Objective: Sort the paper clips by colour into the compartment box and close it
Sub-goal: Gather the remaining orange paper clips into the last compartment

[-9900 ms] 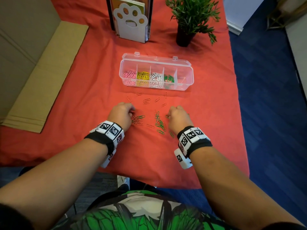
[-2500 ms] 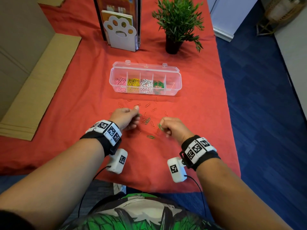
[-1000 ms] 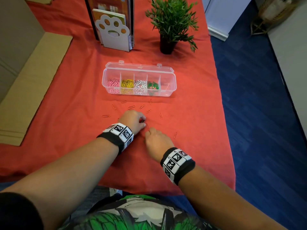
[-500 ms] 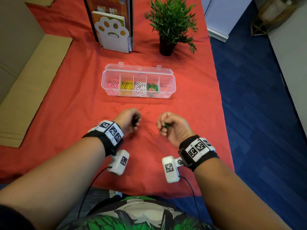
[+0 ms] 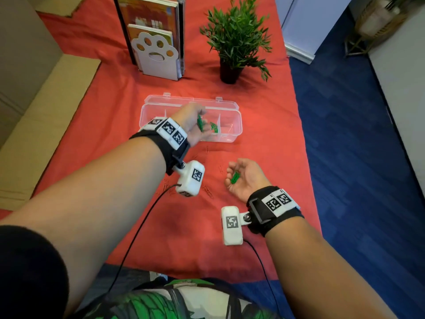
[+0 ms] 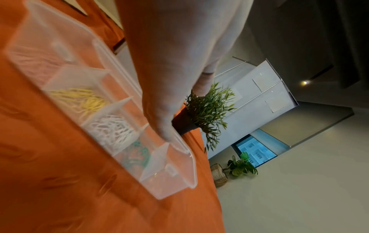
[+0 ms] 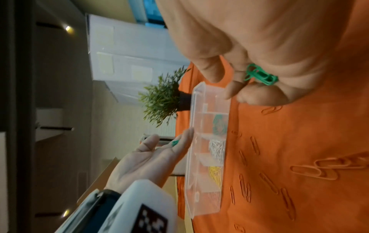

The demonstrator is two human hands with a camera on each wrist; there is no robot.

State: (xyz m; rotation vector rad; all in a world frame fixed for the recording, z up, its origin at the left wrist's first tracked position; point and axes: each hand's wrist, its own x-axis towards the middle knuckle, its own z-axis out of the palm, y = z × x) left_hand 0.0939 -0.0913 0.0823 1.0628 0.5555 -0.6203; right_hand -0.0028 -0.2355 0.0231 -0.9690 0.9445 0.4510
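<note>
The clear compartment box point(image 5: 232, 134) point(image 6: 189, 173) point(image 7: 191, 110) stands with its lid open at the back; it holds pink, yellow, white and green paper clips point(image 6: 139, 154) point(image 7: 219, 124) in separate compartments. My left hand point(image 5: 190, 120) point(image 6: 179, 63) point(image 7: 151, 160) hovers over the box, fingers straight, with green clips point(image 5: 200, 123) point(image 7: 175, 142) lying loose on them. Nearer me, my right hand point(image 5: 246, 178) point(image 7: 269, 39) is palm up above the cloth, fingers curled round a small bunch of green clips point(image 5: 235, 177) point(image 7: 261, 75). Several orange clips point(image 5: 208, 191) point(image 7: 311, 170) lie scattered on the red cloth.
A potted plant point(image 5: 232, 42) and a paw-shaped bookend with books point(image 5: 156, 54) stand behind the box. Folded cardboard point(image 5: 46, 111) lies along the table's left side. The right table edge drops to blue floor point(image 5: 345, 134).
My left hand has risen from the cloth to above the box and opened, green clips lying on its fingers. My right hand has turned palm up, still holding green clips.
</note>
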